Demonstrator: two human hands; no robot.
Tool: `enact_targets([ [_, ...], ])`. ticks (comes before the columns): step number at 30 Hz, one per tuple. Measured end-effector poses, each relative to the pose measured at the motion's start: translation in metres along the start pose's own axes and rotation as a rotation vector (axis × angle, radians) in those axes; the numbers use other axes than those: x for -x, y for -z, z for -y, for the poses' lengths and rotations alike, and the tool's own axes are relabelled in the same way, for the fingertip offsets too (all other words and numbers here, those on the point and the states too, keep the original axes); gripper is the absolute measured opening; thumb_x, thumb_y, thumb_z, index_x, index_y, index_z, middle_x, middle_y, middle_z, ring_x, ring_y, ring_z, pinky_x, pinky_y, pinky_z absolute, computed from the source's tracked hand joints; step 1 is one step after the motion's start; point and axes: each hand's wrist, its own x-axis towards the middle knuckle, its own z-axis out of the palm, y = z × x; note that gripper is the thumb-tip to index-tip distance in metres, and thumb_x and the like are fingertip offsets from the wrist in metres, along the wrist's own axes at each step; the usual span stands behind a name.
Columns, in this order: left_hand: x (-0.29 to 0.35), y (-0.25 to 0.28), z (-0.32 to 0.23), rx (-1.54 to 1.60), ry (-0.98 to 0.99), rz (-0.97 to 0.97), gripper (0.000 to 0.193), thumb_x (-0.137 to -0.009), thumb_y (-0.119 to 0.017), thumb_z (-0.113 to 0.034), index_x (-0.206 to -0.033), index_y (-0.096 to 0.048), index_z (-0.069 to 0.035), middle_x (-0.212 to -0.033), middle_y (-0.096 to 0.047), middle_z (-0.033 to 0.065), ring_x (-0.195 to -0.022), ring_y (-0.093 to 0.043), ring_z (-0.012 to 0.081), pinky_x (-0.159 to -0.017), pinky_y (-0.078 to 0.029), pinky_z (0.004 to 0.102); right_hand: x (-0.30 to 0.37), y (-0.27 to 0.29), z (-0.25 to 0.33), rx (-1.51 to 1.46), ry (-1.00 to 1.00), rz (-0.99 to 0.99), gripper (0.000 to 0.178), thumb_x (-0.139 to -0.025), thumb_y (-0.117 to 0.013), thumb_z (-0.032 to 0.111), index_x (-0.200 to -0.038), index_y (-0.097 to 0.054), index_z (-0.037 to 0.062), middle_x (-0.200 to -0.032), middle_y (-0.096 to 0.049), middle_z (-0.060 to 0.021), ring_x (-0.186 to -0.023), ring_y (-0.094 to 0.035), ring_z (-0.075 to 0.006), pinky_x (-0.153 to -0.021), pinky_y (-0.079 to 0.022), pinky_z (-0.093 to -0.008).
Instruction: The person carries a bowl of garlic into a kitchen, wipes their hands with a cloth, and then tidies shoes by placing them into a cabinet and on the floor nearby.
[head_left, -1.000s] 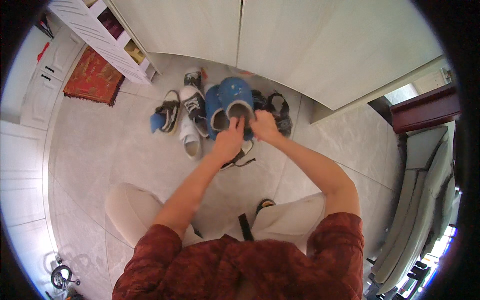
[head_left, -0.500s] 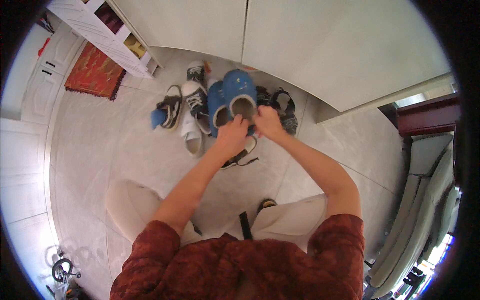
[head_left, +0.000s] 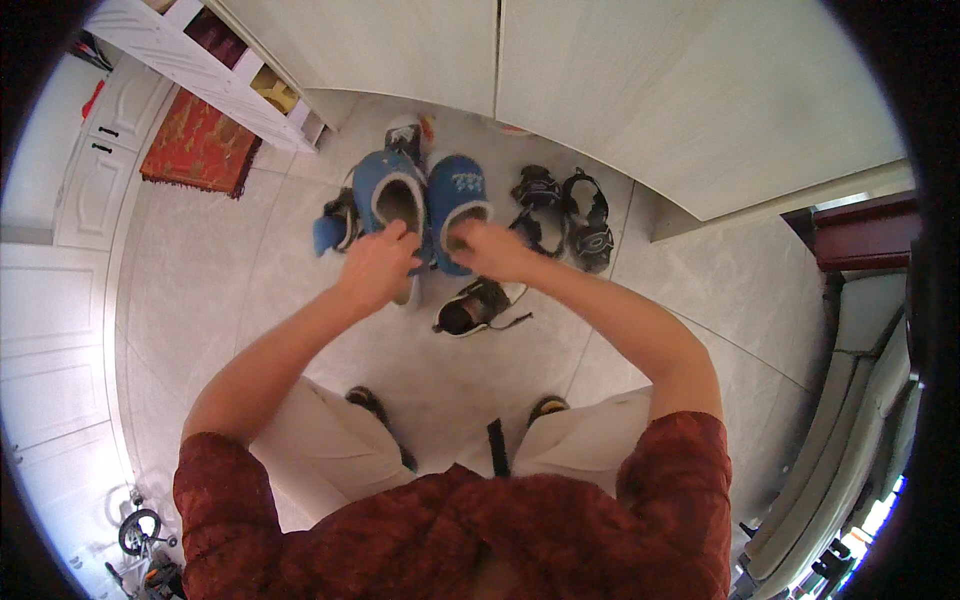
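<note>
Two blue slippers with pale fluffy linings are held up over the group of shoes, toes pointing away from me. My left hand [head_left: 380, 266] pinches the heel end of the left slipper [head_left: 376, 178], which is tilted and closer to me. My right hand [head_left: 488, 250] grips the heel of the right slipper [head_left: 456, 184], its toe marked with small pale patterns. Most of the shoes underneath are hidden by the slippers. A dark low shoe [head_left: 476, 306] with a loose strap lies just nearer than my right hand.
Right of the slippers sit black strappy sandals [head_left: 592, 240]. A dark shoe with a blue piece [head_left: 332, 232] is at their left, and a black-and-white sneaker [head_left: 404, 136] behind. Pale cabinet doors [head_left: 660, 110] overhang the floor. A red rug [head_left: 202, 142] lies far left; folded grey padding [head_left: 835, 420] stands right.
Both slippers have moved left, away from the black sandals, and now stand further apart. My hands shifted left with them, and the dark low shoe has come into fuller view.
</note>
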Motion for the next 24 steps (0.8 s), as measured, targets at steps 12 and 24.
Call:
enact_targets([
  [12,-0.010,-0.041,-0.001,-0.216,-0.143,0.058,0.019,-0.069,-0.065,-0.009,-0.084,-0.054,-0.006,-0.086,-0.049,0.0096,-0.080,-0.056,0.0276,-0.062,-0.048,0.0373,0.029,0.009,-0.030,0.137,-0.063,-0.121,0.036,-0.067,-0.071,0.016,-0.098,-0.059,0.0041,-0.102,-0.053,-0.0169,-0.093,-0.054,-0.0361,-0.074,-0.047,-0.0416],
  [24,-0.023,-0.093,-0.001,0.029,-0.216,0.115,0.023,-0.072,-0.058,-0.003,-0.094,-0.055,-0.002,-0.094,-0.049,0.0133,-0.086,-0.057,0.0300,-0.067,-0.050,0.0381,0.073,-0.010,-0.030,0.594,-0.146,0.096,0.029,-0.064,-0.063,0.004,-0.092,-0.060,0.0005,-0.099,-0.052,-0.0140,-0.093,-0.054,-0.0312,-0.066,-0.050,-0.0387],
])
